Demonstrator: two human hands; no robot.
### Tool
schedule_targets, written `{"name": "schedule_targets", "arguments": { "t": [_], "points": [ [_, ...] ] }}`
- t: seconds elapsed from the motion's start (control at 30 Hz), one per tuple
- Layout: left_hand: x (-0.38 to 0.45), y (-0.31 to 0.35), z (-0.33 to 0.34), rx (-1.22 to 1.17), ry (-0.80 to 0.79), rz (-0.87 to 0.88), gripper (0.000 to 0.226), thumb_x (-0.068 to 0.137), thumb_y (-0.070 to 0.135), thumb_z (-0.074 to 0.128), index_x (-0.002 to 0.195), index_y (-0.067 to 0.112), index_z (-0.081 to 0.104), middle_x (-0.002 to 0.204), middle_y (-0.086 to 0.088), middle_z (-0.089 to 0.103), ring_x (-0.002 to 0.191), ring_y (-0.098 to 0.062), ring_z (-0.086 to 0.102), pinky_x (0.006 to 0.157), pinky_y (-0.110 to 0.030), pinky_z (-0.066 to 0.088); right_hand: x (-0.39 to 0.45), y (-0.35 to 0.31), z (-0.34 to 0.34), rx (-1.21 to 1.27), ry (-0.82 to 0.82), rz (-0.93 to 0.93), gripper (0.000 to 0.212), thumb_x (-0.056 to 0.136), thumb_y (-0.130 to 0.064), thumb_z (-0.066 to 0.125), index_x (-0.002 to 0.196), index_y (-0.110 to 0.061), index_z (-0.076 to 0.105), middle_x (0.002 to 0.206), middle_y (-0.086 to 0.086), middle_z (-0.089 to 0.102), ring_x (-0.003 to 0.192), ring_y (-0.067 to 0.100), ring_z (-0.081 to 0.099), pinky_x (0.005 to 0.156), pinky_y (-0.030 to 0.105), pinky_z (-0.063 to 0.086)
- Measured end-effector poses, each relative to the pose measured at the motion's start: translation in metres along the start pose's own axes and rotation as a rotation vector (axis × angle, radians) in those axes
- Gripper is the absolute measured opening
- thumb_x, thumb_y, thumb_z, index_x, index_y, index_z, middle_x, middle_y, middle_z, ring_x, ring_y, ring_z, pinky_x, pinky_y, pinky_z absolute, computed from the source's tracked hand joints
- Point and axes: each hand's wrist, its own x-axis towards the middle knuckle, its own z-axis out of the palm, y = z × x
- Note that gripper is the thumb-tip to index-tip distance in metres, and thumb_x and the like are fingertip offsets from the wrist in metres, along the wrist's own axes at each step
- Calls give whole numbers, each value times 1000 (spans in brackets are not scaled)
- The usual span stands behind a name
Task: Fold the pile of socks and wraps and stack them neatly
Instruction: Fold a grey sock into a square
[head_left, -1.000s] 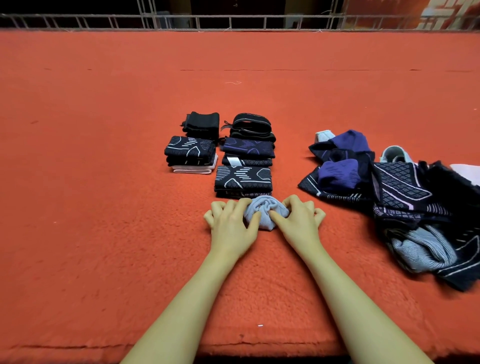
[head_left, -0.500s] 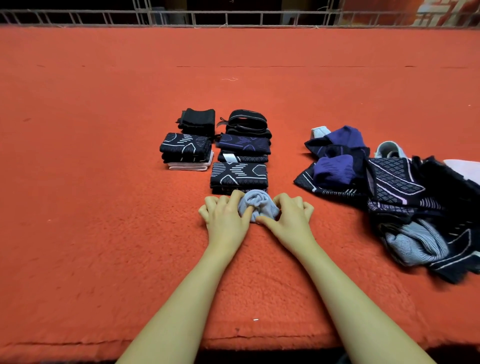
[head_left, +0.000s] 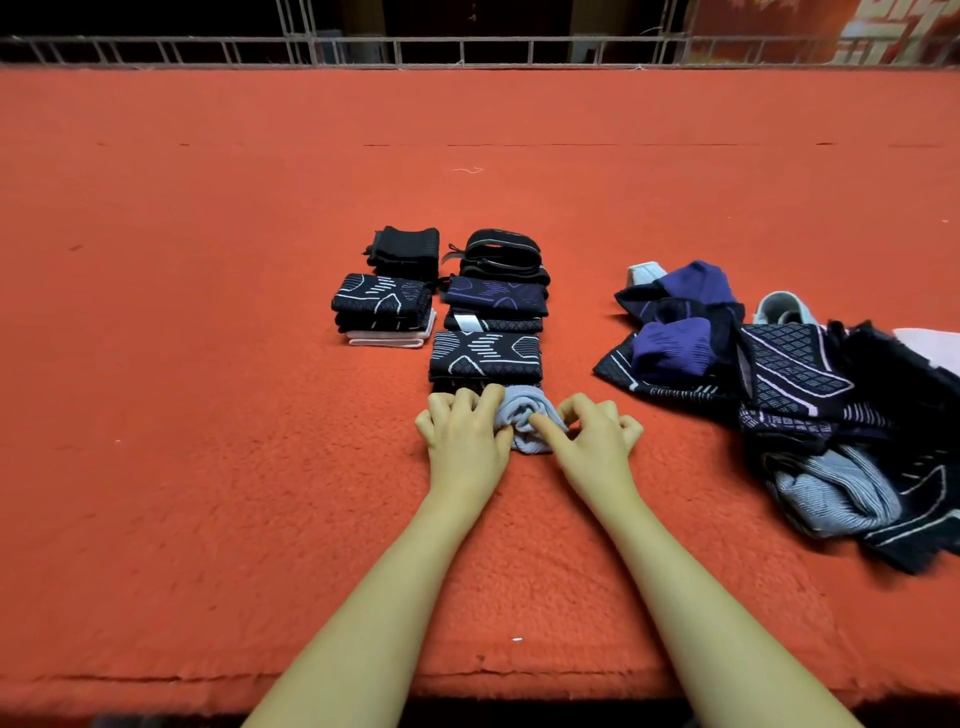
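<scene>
Orange fleece counter (head_left: 208, 467), things laid out in the middle and at right.

Left column of folded pieces: a black fold (head_left: 408, 250) at the far end; nearer, a black-and-white patterned stack (head_left: 383, 303) sitting on a pale pink piece (head_left: 387, 339).

Second column, just beside the first, far to near: a black strapped wrap (head_left: 501, 255); a purple-patterned fold (head_left: 496, 296); a dark fold with a white tag (head_left: 493, 323); a black fold with white lines (head_left: 485, 356), its near edge touching the grey sock.

Left hand (head_left: 467, 441) knuckles up on the counter, fingers (head_left: 462, 402) curled over the left side of the grey sock (head_left: 522, 418), gripping it.

Grey sock bunched into a small roll between the two hands, resting on the counter at the near end of the second column.

Right hand (head_left: 592, 441) beside it, thumb and forefinger pinching the sock's right edge, other fingers curled loosely.

Both forearms bare, reaching in from the near edge.

Well apart to the right: loose pile (head_left: 810, 395), unfolded. In it, purple socks (head_left: 670, 345), a dark wrap with diamond pattern (head_left: 789, 369), a grey striped sock (head_left: 831, 491) at the near side, pale pieces poking out at the far edge, a pink scrap at the frame's right edge.

Metal railing (head_left: 467, 52) runs along the far side of the counter.
</scene>
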Motion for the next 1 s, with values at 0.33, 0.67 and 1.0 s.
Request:
{"name": "schedule_targets", "arguments": {
  "t": [0.33,0.67,1.0],
  "points": [
    [-1,2,-9,-204,-6,-47,38,84,57,48,94,22,57,79,15,49,85,-18,40,69,-28,11,2,1,6,-264,52,-100,30,87,-30,64,70,-18,42,68,-5,49,81,24,45,75,35,16],
    [2,-1,-3,-166,-67,-100,28,70,22,54,96,18,64,91,2,59,93,-28,47,71,-29,11,-5,6,9,-202,150,-308,18,76,-34,53,68,-23,40,63,-10,47,70,19,46,69,30,12],
    [-4,-2,-17,-316,31,-63,29,80,43,41,76,21,60,77,16,55,97,-15,44,75,-26,14,-3,3,0,-16,-16,-155,54,76,-64,38,118,-39,59,93,-17,49,92,7,38,77,26,16]
  ]
}}
